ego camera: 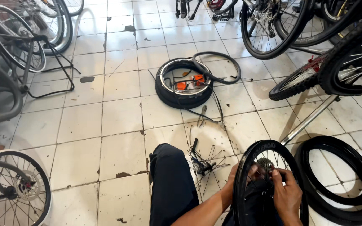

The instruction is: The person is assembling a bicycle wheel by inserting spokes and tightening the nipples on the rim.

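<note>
Left hand (248, 175) low and partly hidden, forearm angled in from below, fingers curled, right hand (285, 190) just beside it, back up, fingers (278, 175) bent forward, fingertips pinched close together

The left hand (248, 175) is showing only in part behind the black wheel rim (248, 167), its fingers lost among the spokes. The right hand (288, 192) is covering the hub, so what its fingertips are gripping cannot be told. The rim's lower arc is running off the bottom edge below both hands. Just right of the right hand, a loose black tyre (340, 180) is being cut by the right edge. Left of the left hand, the small parts among the loose spokes (206, 165) are staying too small to identify.
</note>
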